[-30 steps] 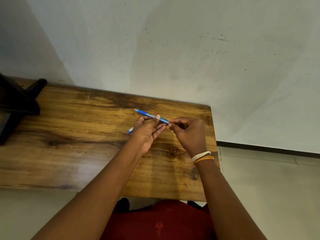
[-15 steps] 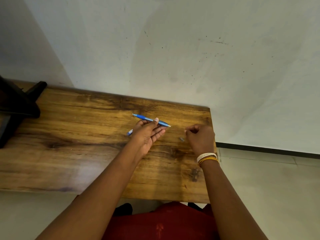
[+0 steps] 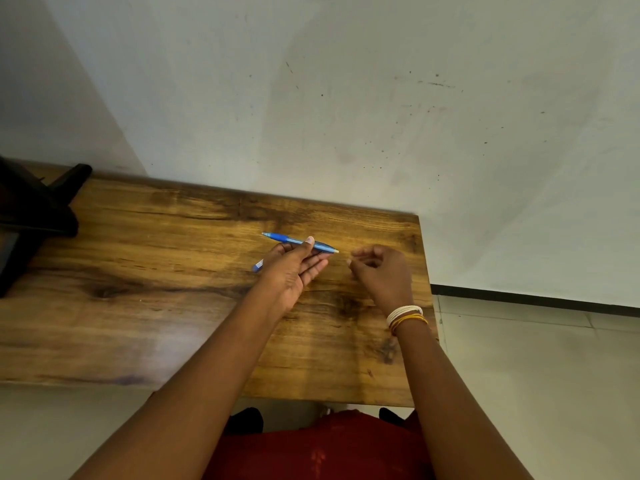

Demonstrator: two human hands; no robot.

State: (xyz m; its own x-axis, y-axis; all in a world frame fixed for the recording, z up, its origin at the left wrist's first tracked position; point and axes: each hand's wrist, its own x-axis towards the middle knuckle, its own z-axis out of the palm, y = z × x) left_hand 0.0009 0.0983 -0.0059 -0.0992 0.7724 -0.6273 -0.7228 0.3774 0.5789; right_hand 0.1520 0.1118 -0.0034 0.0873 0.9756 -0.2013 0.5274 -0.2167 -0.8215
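The left grip [image 3: 294, 268] is over the table [image 3: 156, 271], palm turned up, with its fingers nearly straight. Its thumb presses a blue pen [image 3: 294, 240] down across the fingers, so the pen is pinched there and held clear of the wood. The pen runs crosswise through this grip. Its blue end sticks out past the thumb on the far left side, and its pale tip sticks out past the fingertips on the right.

That tip points at the right grip [image 3: 381, 271], which is near it but not touching. The right grip has its fingers curled in toward the thumb, knuckles up. Whether anything small is pinched inside it cannot be told.

A short blue piece [image 3: 258, 265] shows at the outer left edge of the left grip, mostly hidden behind the hand. It cannot be made out whether it lies on the table or is held.

White and yellow bangles [image 3: 405, 315] circle the wrist just behind the right grip. Well away to the left of both grips, a black stand [image 3: 31, 216] sits on the table's end. A pale wall [image 3: 346, 116] rises beyond the grips, and a red garment [image 3: 329, 445] shows below the forearms.
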